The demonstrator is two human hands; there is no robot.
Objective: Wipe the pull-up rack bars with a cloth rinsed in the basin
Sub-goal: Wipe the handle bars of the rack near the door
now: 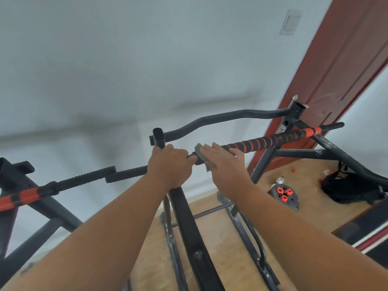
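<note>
The black pull-up rack's top bar runs from lower left to upper right, with red-and-black spiral grip wrap on its right half. My left hand grips the bar next to the central upright post. Just to its right, my right hand holds a grey-green cloth wrapped around the bar, fingers laid over it. A curved black rear bar arches behind. The bar's left part has ribbed black grips and a red section at the far left.
A red-brown door stands behind the rack at the right. On the tan floor below lie a black weight plate with red knobs, a small bottle and a black bag. Rack legs spread underneath. A white wall fills the background.
</note>
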